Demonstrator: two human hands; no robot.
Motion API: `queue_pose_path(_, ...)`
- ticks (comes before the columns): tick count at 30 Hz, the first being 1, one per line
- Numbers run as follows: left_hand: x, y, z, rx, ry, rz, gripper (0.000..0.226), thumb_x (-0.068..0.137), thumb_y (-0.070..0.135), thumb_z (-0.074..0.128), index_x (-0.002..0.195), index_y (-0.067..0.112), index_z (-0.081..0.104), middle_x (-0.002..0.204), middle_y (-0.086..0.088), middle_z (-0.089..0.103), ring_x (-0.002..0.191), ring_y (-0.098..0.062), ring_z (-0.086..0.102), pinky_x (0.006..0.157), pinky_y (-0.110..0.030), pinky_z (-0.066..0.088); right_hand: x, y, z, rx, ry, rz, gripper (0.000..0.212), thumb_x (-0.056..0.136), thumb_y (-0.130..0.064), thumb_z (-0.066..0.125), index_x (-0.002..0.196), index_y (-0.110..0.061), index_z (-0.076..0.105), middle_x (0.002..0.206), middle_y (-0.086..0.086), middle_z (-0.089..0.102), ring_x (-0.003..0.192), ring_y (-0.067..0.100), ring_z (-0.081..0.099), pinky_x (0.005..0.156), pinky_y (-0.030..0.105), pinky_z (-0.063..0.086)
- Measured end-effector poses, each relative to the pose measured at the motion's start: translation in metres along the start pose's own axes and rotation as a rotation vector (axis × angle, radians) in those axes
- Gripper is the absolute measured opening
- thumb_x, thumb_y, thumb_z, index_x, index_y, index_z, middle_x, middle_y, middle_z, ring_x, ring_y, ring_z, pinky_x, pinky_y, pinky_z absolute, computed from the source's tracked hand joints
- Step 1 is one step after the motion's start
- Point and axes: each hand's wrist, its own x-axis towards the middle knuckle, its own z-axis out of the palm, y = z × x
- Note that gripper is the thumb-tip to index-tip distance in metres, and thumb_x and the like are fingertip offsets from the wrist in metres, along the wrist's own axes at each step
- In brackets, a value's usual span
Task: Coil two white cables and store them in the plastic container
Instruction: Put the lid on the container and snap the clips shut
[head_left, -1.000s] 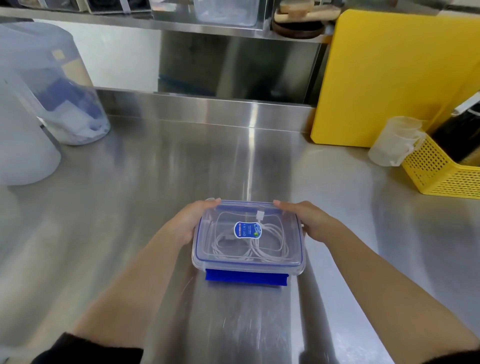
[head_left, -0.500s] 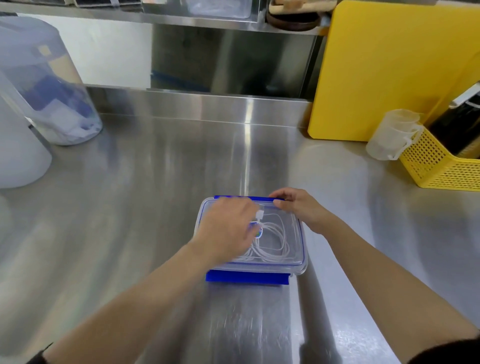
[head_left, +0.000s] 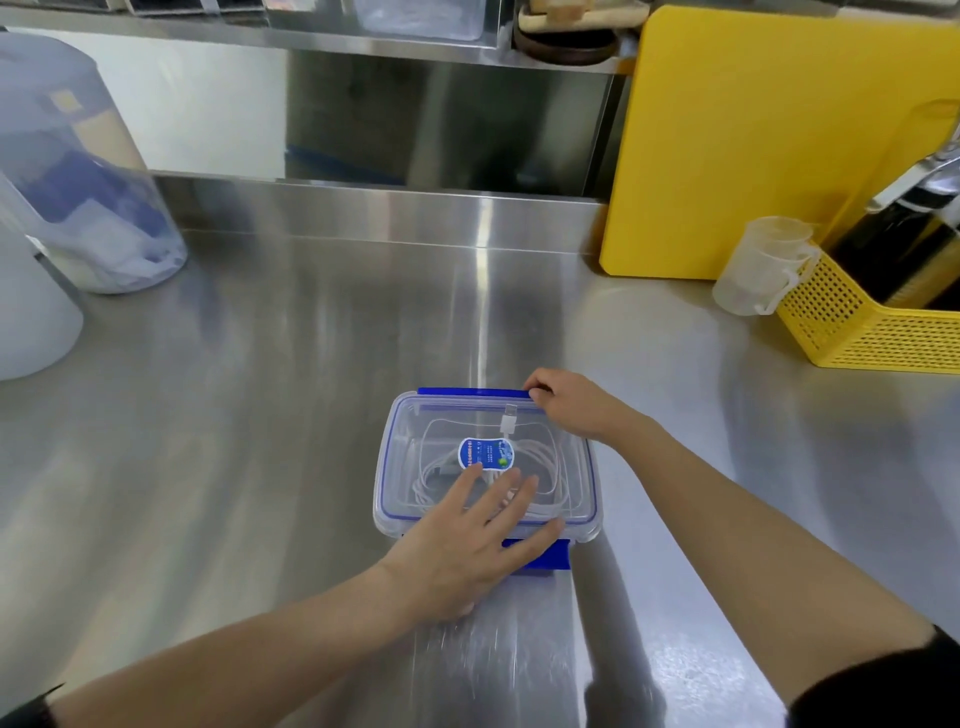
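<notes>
A clear plastic container (head_left: 395, 457) with a blue-rimmed lid stands on the steel counter in front of me. Coiled white cables (head_left: 545, 462) lie inside, a USB plug (head_left: 509, 415) showing under the lid near its far edge. A blue-and-white label (head_left: 485, 451) is stuck on the lid. My left hand (head_left: 467, 545) lies flat with fingers spread on the lid's near part, covering the near blue latch (head_left: 543, 558) in part. My right hand (head_left: 571, 405) pinches the far blue latch (head_left: 467, 391) at its right end.
A yellow cutting board (head_left: 753, 130) leans at the back right, with a clear measuring cup (head_left: 758, 265) and a yellow perforated basket (head_left: 872, 322) holding dark bottles beside it. Large translucent tubs (head_left: 78, 182) stand at the left. A steel shelf runs across the back.
My left hand slid from the lid's far left back to its near edge and flattened out. My right hand moved to the far latch. The far blue latch has come into sight.
</notes>
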Motion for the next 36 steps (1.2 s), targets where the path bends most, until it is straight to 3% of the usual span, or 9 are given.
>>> queue_pose_path(5, -0.002, 0.001, -0.008, -0.005, 0.023, -0.001, 0.058, 0.079, 0.037, 0.048, 0.134, 0.022, 0.041, 0.133, -0.015, 0.059, 0.120, -0.033, 0.057, 0.094, -0.051, 0.047, 0.006, -0.008, 0.003, -0.117, -0.054, -0.047, 0.035, 0.093, -0.043, 0.045, 0.106, -0.013, 0.058, 0.106, 0.008, 0.062, 0.091, 0.020, 0.056, 0.079, 0.034, 0.047)
queue_pose_path(10, 0.012, -0.008, -0.007, -0.024, 0.078, 0.050, 0.041, 0.084, 0.043, 0.049, 0.121, 0.024, 0.051, 0.116, -0.010, 0.067, 0.102, -0.028, 0.065, 0.081, -0.041, 0.054, 0.008, -0.021, 0.013, -0.226, -0.048, -0.076, 0.041, 0.091, -0.049, 0.043, 0.106, -0.013, 0.055, 0.103, 0.007, 0.062, 0.089, 0.022, 0.058, 0.082, 0.040, 0.049)
queue_pose_path(13, 0.019, -0.019, -0.008, -0.047, 0.091, 0.093, 0.042, 0.087, 0.048, 0.042, 0.122, 0.027, 0.052, 0.110, -0.005, 0.066, 0.094, -0.024, 0.063, 0.083, -0.037, 0.052, 0.008, -0.026, 0.018, -0.255, -0.047, -0.138, 0.036, 0.092, -0.048, 0.042, 0.113, -0.020, 0.053, 0.109, 0.003, 0.064, 0.092, 0.021, 0.059, 0.084, 0.041, 0.050)
queue_pose_path(17, 0.023, -0.025, -0.004, -0.071, 0.073, 0.129, 0.043, 0.092, 0.049, 0.036, 0.135, 0.041, 0.040, 0.133, -0.007, 0.056, 0.129, -0.032, 0.047, 0.106, -0.057, 0.034, 0.006, -0.025, 0.023, -0.296, 0.015, -0.152, 0.038, 0.092, -0.052, 0.035, 0.114, -0.024, 0.051, 0.110, -0.001, 0.064, 0.092, 0.020, 0.060, 0.085, 0.039, 0.047)
queue_pose_path(21, 0.025, -0.026, -0.002, -0.047, 0.079, 0.180, 0.042, 0.094, 0.044, 0.036, 0.136, 0.043, 0.036, 0.138, -0.007, 0.054, 0.131, -0.037, 0.044, 0.097, -0.065, 0.039, 0.009, -0.025, 0.028, -0.283, 0.048, -0.124, 0.034, 0.092, -0.052, 0.035, 0.103, -0.024, 0.051, 0.103, 0.000, 0.067, 0.086, 0.022, 0.061, 0.081, 0.038, 0.048)
queue_pose_path(25, 0.025, -0.025, 0.000, -0.058, 0.090, 0.202, 0.042, 0.097, 0.040, 0.035, 0.138, 0.044, 0.033, 0.142, -0.010, 0.049, 0.133, -0.040, 0.040, 0.098, -0.065, 0.038, 0.009, -0.025, 0.029, -0.275, 0.082, -0.129, 0.033, 0.093, -0.048, 0.038, 0.103, -0.020, 0.053, 0.104, 0.003, 0.068, 0.086, 0.023, 0.061, 0.079, 0.035, 0.044)
queue_pose_path(31, 0.027, -0.025, 0.004, -0.062, 0.059, 0.210, 0.046, 0.095, 0.027, 0.033, 0.140, 0.038, 0.034, 0.145, -0.012, 0.046, 0.136, -0.043, 0.034, 0.100, -0.067, 0.034, 0.006, -0.030, 0.029, -0.269, 0.122, -0.141, 0.031, 0.095, -0.040, 0.042, 0.099, -0.013, 0.055, 0.100, 0.007, 0.067, 0.077, 0.020, 0.052, 0.065, 0.031, 0.040)
queue_pose_path(36, 0.025, -0.024, 0.003, -0.076, 0.070, 0.200, 0.047, 0.094, 0.025, 0.035, 0.140, 0.038, 0.034, 0.145, -0.012, 0.046, 0.137, -0.042, 0.033, 0.101, -0.066, 0.033, 0.004, -0.032, 0.028, -0.276, 0.118, -0.149, 0.030, 0.095, -0.039, 0.041, 0.100, -0.012, 0.054, 0.102, 0.008, 0.067, 0.076, 0.019, 0.052, 0.067, 0.030, 0.043)
